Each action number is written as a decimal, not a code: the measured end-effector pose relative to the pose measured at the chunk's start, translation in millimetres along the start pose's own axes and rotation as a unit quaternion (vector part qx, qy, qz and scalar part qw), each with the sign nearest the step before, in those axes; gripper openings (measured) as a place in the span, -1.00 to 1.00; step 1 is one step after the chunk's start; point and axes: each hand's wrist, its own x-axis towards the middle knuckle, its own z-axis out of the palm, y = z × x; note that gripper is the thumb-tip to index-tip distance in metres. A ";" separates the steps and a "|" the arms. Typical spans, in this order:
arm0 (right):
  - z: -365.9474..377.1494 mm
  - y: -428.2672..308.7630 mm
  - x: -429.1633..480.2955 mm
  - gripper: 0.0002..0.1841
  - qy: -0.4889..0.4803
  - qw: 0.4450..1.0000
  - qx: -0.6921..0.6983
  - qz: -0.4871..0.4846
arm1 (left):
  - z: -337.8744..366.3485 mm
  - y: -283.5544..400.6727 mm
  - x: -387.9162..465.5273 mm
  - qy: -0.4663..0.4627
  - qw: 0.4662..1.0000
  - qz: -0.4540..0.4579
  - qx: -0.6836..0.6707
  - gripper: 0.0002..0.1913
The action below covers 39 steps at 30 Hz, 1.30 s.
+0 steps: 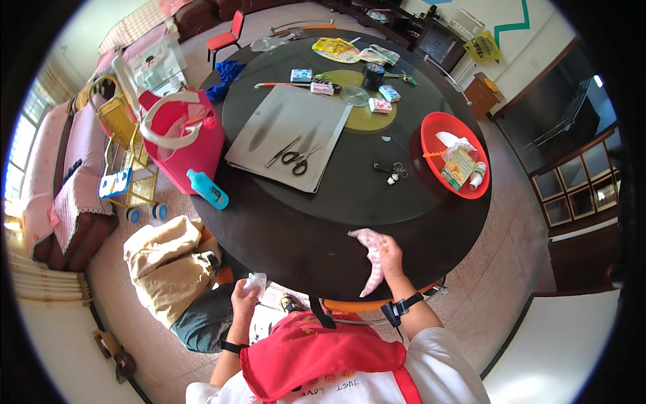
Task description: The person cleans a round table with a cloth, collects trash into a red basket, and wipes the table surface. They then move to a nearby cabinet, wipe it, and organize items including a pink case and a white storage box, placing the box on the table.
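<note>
My right hand (391,256) grips a pink-and-white striped cloth (372,243) over the front edge of the round dark table (287,242). The cloth hangs limp, with one end pointing away from me and the other towards me. Lower and to the left, beside the table's edge, my left hand (242,301) is closed around a small crumpled whitish piece (256,282), perhaps thin plastic. On the turntable (333,204) beyond lie black-handled scissors (298,160) and a slim pen-like tool (282,151), both on a grey board (272,121).
A red basin (429,126) with packets and a white bottle (477,177) stands at the right. At the left are a pink bucket (176,161) and a blue bottle (208,189). Keys (398,169) and small boxes (380,105) lie on the turntable. A draped chair (166,262) is nearby.
</note>
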 end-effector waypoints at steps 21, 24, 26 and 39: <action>39.4 -49.1 289.6 -0.43 0.103 0.847 -0.438 -0.282 | -10.3 -40.7 -53.9 0.124 0.991 -0.044 0.031 -0.63; 39.6 -62.4 322.8 -0.44 0.133 0.855 -0.431 -0.255 | -1.5 -33.1 -62.5 0.123 0.990 -0.029 0.063 -0.66; 44.6 -73.3 325.4 -0.44 0.111 0.831 -0.463 -0.287 | 4.6 -26.0 -68.4 0.130 0.987 -0.050 0.076 -0.65; 97.7 -62.1 81.9 -0.44 -0.123 0.868 -0.303 -0.374 | 38.4 -12.8 -16.1 -0.020 0.999 0.005 0.047 -0.69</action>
